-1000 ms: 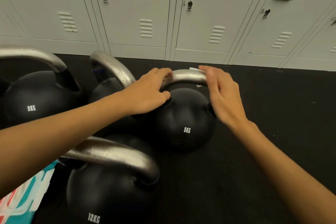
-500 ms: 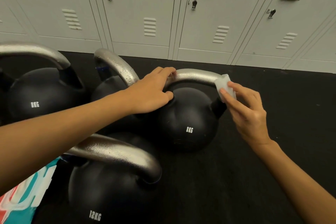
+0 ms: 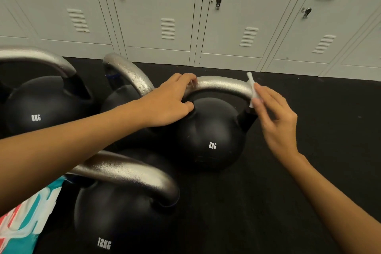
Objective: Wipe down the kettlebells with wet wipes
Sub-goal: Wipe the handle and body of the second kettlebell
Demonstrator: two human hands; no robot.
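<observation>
Head view. An 8KG kettlebell (image 3: 210, 134) stands on the black floor (image 3: 288, 192), right of centre. The left hand (image 3: 171, 103) grips the left end of its silver handle (image 3: 220, 86), fingers curled over the top and thumb underneath. The right hand (image 3: 276, 115) pinches a white wet wipe (image 3: 253, 90) against the right end of the same handle, just above where the silver meets the black post; the top corner of the wipe sticks up past the handle. Fingers of the right hand not on the wipe are loosely bent.

Count: four kettlebells in view. Second 8KG kettlebell (image 3: 41, 105) at far left. Third kettlebell (image 3: 121, 93) between the two, mostly hidden by the left forearm, weight mark not readable; water drops show on its handle. 12KG kettlebell (image 3: 115, 218) nearest, lower left, handle also beaded with drops. One wipe visible.

A teal, white and red pack (image 3: 22, 218) lies at the near left edge, partly cut off; contents cannot be told. A row of grey lockers (image 3: 156, 6) with closed doors runs along the far side.
</observation>
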